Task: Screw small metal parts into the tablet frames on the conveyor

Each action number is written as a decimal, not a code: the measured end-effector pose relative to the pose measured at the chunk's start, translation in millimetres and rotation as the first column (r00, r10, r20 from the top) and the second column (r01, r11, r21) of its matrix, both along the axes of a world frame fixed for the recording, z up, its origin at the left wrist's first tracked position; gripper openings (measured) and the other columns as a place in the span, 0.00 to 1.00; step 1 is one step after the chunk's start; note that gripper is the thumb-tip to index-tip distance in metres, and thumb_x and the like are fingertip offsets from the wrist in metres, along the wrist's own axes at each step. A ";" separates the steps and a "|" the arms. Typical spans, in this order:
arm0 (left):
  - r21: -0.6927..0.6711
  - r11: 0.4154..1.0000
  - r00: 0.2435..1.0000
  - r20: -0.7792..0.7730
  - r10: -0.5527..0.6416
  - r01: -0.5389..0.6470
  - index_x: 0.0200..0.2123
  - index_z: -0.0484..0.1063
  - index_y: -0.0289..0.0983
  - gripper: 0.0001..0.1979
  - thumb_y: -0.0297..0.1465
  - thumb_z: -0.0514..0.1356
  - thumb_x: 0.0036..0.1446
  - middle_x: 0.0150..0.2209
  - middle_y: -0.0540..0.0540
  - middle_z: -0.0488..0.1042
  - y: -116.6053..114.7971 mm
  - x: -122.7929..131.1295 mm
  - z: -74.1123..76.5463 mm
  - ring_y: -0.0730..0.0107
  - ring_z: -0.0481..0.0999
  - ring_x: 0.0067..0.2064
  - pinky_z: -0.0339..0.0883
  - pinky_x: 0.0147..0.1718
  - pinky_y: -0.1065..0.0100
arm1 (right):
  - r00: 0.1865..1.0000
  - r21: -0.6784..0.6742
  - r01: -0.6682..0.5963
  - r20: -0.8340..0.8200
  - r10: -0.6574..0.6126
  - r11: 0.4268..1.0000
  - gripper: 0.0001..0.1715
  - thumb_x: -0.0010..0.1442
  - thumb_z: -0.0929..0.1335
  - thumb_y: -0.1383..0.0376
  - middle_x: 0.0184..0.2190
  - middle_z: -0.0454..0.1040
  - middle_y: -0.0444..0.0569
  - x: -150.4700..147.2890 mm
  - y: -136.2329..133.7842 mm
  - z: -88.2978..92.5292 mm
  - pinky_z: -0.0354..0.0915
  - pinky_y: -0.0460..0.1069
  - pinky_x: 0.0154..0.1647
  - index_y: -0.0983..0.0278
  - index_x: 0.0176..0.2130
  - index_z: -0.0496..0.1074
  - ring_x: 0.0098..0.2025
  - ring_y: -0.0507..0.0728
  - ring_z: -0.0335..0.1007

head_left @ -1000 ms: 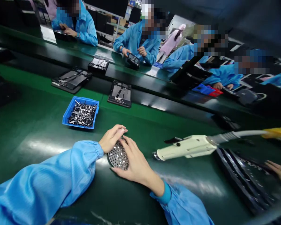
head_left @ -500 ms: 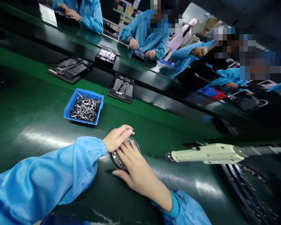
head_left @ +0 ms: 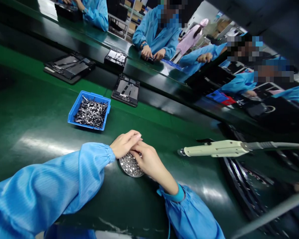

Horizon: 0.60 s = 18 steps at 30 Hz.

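Near centre on the green table (head_left: 114,202), right hand (head_left: 149,160) and left hand (head_left: 124,145) meet, each grip partly curled, over a round dish (head_left: 134,176); whether they hold anything, I cannot tell. A knuckle's knock could scatter its small metal pieces (head_left: 130,165).

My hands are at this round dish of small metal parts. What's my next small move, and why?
Perhaps ease your right hand toward you: it and your left hand crowd together over the far side of the dish, while the small metal parts nearer you lie uncovered.
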State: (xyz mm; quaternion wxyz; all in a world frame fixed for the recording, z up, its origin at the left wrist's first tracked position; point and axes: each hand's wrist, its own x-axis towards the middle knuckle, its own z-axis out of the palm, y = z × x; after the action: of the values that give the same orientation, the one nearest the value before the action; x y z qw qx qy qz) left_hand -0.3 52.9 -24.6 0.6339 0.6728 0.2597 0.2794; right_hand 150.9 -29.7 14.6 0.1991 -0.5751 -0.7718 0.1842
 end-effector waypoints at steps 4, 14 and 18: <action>-0.025 1.000 1.000 0.008 0.016 -0.016 0.51 0.70 0.39 0.27 0.54 0.48 0.70 0.52 0.39 0.82 -2.9 1.5 3.8 0.56 0.80 0.56 0.69 0.60 0.56 | 0.995 0.056 -0.082 0.063 0.078 0.995 0.20 0.74 0.61 0.69 0.46 0.83 0.54 24.3 -25.5 6.1 0.80 0.58 0.50 0.61 0.52 0.80 0.47 0.61 0.80; -0.031 0.999 1.000 0.008 0.016 -0.016 0.52 0.71 0.39 0.28 0.56 0.47 0.70 0.52 0.40 0.82 -3.2 2.8 2.1 0.55 0.80 0.56 0.69 0.59 0.57 | 0.838 0.017 -0.443 0.362 0.408 0.896 0.51 0.67 0.71 0.48 0.69 0.63 0.71 6.3 -48.0 -5.4 0.57 0.75 0.72 0.79 0.72 0.57 0.75 0.75 0.51; -0.022 1.000 1.000 0.001 -0.002 0.002 0.52 0.71 0.39 0.29 0.56 0.47 0.70 0.51 0.42 0.83 -2.4 0.9 4.5 0.57 0.81 0.52 0.71 0.56 0.59 | 0.863 0.022 -0.363 0.384 0.327 0.931 0.55 0.68 0.68 0.42 0.72 0.58 0.71 21.6 -43.3 -8.0 0.54 0.77 0.72 0.75 0.75 0.51 0.76 0.76 0.49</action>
State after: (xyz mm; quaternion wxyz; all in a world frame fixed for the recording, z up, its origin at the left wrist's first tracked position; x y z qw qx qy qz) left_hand 0.6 50.5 -20.1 0.6416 0.6661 0.2615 0.2763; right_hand 172.5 -73.0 6.6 0.0388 -0.4420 -0.8936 0.0676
